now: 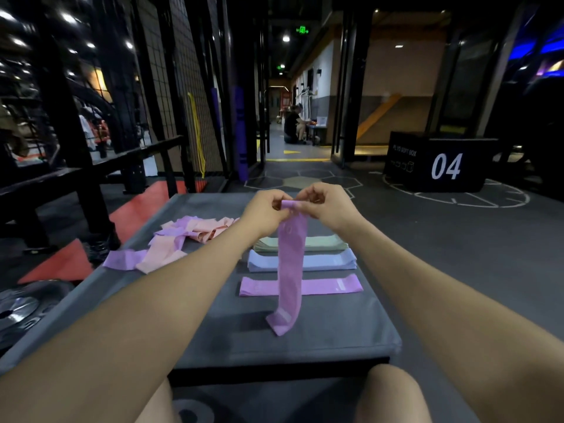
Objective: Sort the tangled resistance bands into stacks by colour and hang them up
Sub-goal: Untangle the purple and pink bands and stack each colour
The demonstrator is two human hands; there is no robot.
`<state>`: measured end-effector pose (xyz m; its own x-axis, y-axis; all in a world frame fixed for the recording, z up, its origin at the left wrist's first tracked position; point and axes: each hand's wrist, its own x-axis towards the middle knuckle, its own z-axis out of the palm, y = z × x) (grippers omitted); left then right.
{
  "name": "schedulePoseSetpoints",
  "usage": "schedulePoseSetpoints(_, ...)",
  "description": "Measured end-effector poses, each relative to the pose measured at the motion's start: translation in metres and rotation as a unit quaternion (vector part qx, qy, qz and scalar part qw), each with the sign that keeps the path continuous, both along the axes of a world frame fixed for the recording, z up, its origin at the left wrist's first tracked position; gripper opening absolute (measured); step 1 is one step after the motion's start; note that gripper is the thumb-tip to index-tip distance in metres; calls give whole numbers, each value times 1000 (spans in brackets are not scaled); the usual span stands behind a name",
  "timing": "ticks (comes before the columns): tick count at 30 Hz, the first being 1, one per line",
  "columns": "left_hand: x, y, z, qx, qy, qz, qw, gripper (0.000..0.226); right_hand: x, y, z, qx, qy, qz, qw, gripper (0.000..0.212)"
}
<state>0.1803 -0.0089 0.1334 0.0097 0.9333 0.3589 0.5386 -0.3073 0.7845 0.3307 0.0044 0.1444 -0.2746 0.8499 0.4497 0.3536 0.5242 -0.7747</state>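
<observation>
We pinch the top of a purple resistance band between our left hand and right hand — each grip closed on it — its tail touching the grey bench below.

Support: a low, dark grey padded counter with a flat rectangular top. At its far left lies a tangled heap of purple and peach fabric bands. Right of centre, three flat stacks lie in a row, far to near: pale green bands, pale blue bands, then a pink-lilac band. The lower end of a hanging pink-lilac band rests on the near surface.
</observation>
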Motion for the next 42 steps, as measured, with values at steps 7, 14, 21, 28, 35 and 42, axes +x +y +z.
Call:
schedulePoseSetpoints(7, -6, -7, 18, -4, -70, -15, 997, 19, 0, -1, 6, -1, -26, -17, 1000, 16)
schedulePoseSetpoints(14, -6, -11, 38, 6, -77, -20, 997, 3, -1, -2, 24, -7, 3, 12, 1000, 13)
schedulePoseSetpoints(21, -10, -12, 33, 18, -204, 49, 978, 7, -12, -7, -32, -150, -55, 86, 983, 19)
schedulePoseSetpoints(28, -45, -2, -16, -24, -332, 161, 929, 21, 9, 8, -83, -176, -162, 71, 968, 21)
schedulePoseSetpoints(35, -45, 7, -65, -59, -428, 246, 868, 10, 52, 27, -130, -196, -355, 1, 914, 28)
schedulePoseSetpoints(42, -50, 21, -113, -125, -453, 314, 825, 24, 82, 52, -152, -260, -267, -76, 925, 33)
